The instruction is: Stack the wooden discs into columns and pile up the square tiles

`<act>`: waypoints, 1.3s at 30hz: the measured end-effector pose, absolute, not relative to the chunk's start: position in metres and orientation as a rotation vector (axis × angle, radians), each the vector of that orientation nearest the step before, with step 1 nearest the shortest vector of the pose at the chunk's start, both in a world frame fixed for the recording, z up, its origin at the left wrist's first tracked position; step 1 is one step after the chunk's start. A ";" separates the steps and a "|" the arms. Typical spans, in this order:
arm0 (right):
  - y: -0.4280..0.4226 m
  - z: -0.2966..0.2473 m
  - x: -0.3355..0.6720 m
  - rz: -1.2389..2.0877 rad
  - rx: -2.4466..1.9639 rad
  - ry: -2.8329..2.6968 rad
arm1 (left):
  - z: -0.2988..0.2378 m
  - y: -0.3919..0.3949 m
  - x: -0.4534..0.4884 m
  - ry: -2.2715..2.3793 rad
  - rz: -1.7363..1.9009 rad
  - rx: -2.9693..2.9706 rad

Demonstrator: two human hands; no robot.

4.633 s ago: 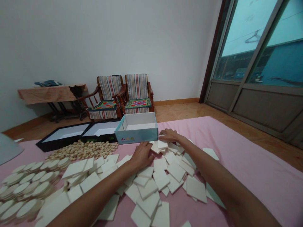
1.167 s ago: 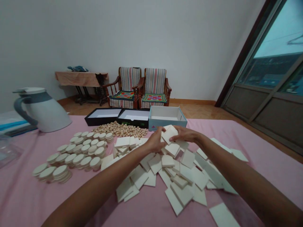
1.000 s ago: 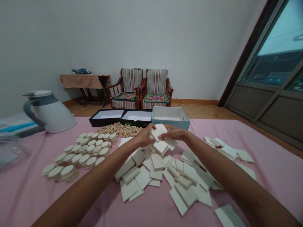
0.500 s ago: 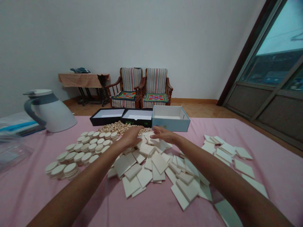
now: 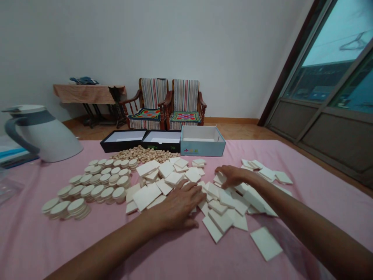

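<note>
My left hand [image 5: 182,204] lies palm down, fingers spread, on the near part of a heap of white square tiles [image 5: 148,195]. Some tiles under its palm are hidden. Farther right, my right hand [image 5: 233,175] rests with bent fingers and a parted thumb at the edge of more white tiles [image 5: 220,221]; no firm grip shows. Tiles lie jumbled and overlapping between the two hands. One loose tile [image 5: 265,243] sits apart, near my right forearm.
Stacked round wooden discs [image 5: 87,190] stand in rows at left, with small wooden beads [image 5: 142,154] behind. Two black trays [image 5: 124,146] and a light blue box [image 5: 203,148] line the far edge. A grey-white jug [image 5: 58,136] stands at left on the pink cloth [image 5: 116,237].
Both hands have left the far end of the heap. My left hand came nearer and flattened on the tiles; my right moved rightward. The heap's tiles have shifted, and the view has turned slightly right.
</note>
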State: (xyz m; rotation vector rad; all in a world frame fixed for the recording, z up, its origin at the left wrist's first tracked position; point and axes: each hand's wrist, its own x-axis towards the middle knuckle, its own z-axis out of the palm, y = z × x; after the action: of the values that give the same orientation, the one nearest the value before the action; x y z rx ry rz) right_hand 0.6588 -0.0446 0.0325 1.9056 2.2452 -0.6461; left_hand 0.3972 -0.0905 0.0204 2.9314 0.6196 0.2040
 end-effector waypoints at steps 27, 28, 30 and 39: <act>-0.013 0.040 0.574 -0.455 1.929 2.949 | 0.008 -0.101 0.441 0.643 0.328 3.010; -0.017 0.038 0.573 -0.462 1.952 3.014 | 0.005 -0.100 0.442 0.662 0.320 3.021; -0.027 0.031 0.579 -0.489 2.026 3.105 | 0.001 -0.099 0.445 0.702 0.310 3.027; -0.094 -0.004 0.678 -0.436 2.371 2.961 | 0.002 -0.097 0.468 0.771 0.401 3.005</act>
State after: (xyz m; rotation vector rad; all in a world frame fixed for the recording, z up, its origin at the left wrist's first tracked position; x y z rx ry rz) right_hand 0.6780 -0.0942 -0.0038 2.3712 2.9607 -0.4357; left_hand 0.4677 -0.0968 0.0022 3.0052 0.7709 0.4008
